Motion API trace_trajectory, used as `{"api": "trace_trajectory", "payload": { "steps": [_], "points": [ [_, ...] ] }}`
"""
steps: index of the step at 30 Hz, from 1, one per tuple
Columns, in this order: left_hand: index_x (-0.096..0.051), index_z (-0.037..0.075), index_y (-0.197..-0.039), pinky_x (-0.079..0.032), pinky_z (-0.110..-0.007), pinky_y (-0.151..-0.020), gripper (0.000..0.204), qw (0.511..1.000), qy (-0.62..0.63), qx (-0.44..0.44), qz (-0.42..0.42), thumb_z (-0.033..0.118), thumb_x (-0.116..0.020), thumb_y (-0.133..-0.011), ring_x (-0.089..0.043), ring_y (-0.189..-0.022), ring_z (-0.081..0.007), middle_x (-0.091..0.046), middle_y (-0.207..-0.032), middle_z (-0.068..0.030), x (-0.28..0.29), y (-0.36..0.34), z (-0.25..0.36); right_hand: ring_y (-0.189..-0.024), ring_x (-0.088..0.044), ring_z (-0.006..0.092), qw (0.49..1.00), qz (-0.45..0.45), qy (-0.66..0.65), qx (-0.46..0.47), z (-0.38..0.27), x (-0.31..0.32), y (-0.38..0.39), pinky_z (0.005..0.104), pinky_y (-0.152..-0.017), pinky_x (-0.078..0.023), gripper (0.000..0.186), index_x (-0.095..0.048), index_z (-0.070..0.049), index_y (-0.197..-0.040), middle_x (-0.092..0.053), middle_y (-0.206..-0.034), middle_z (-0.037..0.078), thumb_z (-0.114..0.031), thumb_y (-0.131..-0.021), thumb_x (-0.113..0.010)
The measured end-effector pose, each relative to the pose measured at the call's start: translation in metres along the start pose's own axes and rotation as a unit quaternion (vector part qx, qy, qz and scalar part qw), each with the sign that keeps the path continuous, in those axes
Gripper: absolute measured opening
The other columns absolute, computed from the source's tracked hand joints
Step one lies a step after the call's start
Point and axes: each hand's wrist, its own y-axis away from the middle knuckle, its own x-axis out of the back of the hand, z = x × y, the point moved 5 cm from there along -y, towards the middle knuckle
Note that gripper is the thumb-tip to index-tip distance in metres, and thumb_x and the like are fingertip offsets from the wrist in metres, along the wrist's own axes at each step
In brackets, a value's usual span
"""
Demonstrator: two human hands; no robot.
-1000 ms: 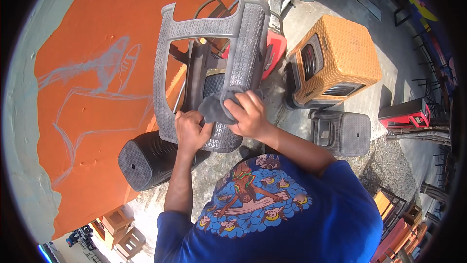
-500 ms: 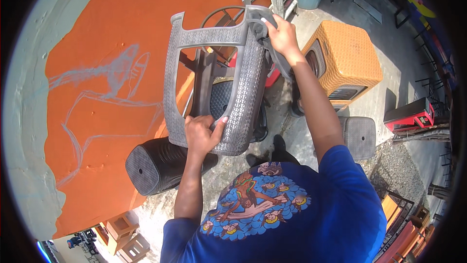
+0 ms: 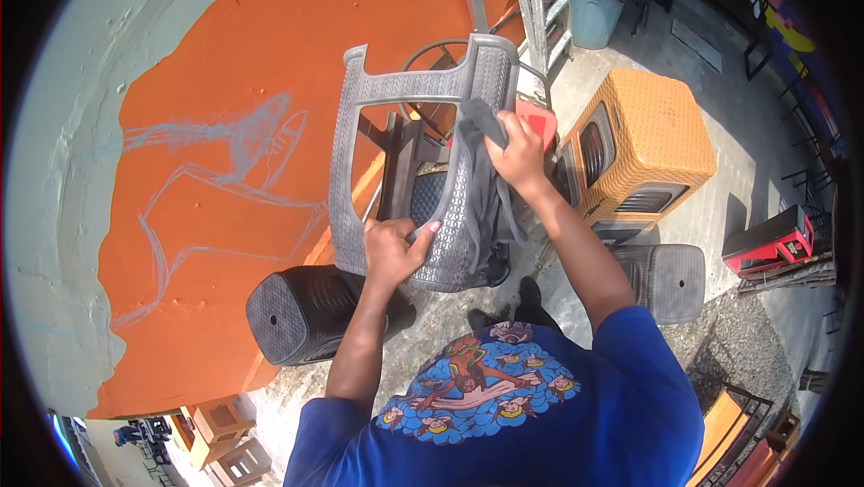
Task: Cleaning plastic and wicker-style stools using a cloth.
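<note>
Clasped in the right hand (image 3: 517, 152) a dark grey cloth (image 3: 484, 208), draped along the side of the grey plastic stool (image 3: 457, 208), just left of that hand. Gripped with the left hand (image 3: 396, 250) the near end of this same stool. Had near the left hand, on its left, a black stool (image 3: 301, 316), and right of the right hand, a tan stool (image 3: 652, 140).

Bright blue T-shirt (image 3: 621, 406), short sleeves (image 3: 646, 343), light-blue cloud print (image 3: 490, 388) with figures, dark trousers (image 3: 537, 315), black shoes (image 3: 529, 293)
</note>
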Motion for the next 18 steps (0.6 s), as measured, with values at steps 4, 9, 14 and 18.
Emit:
{"api": "trace_trajectory", "payload": {
  "steps": [4, 9, 14, 18],
  "points": [
    [-0.058, 0.001, -0.056, -0.034, -0.039, -0.053, 0.049, 0.994, 0.049, 0.076, 0.058, 0.037, -0.077, -0.082, -0.045, -0.042, -0.0253, -0.048, -0.046, -0.0113, 0.014, -0.003, -0.014, -0.082, -0.065, 0.0415, 0.996, -0.006, -0.070, -0.058, -0.029, -0.019, -0.022, 0.0454, -0.067, -0.052, 0.032, -0.062, -0.001, -0.108, -0.065, -0.093, 0.020, -0.017, -0.083, -0.073],
    [-0.045, 0.004, -0.055, -0.020, -0.030, -0.046, 0.056, 0.920, 0.309, 0.175, 0.164, 0.033, -0.067, -0.096, -0.028, -0.053, -0.0049, -0.036, -0.054, 0.0080, 0.047, 0.011, -0.038, -0.069, -0.062, 0.0337, 0.974, -0.113, -0.072, 0.185, -0.164, 0.044, 0.042, 0.0408, -0.062, -0.051, 0.043, -0.063, -0.005, -0.106, -0.060, -0.093, 0.014, -0.020, -0.070, -0.079],
    [-0.064, 0.002, -0.075, -0.035, -0.022, -0.059, 0.041, 0.884, 0.392, 0.199, 0.158, 0.033, -0.059, -0.102, -0.041, -0.064, -0.0021, -0.056, -0.071, 0.0070, 0.063, 0.013, -0.039, -0.079, -0.067, 0.0393, 0.983, 0.005, -0.043, 0.180, -0.141, 0.070, 0.084, 0.0426, -0.065, -0.056, 0.045, -0.061, 0.001, -0.106, -0.063, -0.096, 0.024, -0.023, -0.073, -0.079],
    [-0.052, 0.006, -0.061, -0.022, -0.025, -0.052, 0.051, 0.841, 0.442, 0.190, 0.246, 0.036, -0.062, -0.100, -0.029, -0.060, -0.0029, -0.041, -0.062, 0.0097, 0.071, 0.002, -0.014, -0.094, -0.063, 0.0329, 0.983, 0.127, -0.133, 0.016, -0.062, 0.051, 0.084, 0.0403, -0.083, -0.050, 0.043, -0.053, 0.002, -0.118, -0.062, -0.104, 0.018, -0.016, -0.083, -0.070]
  ]
}}
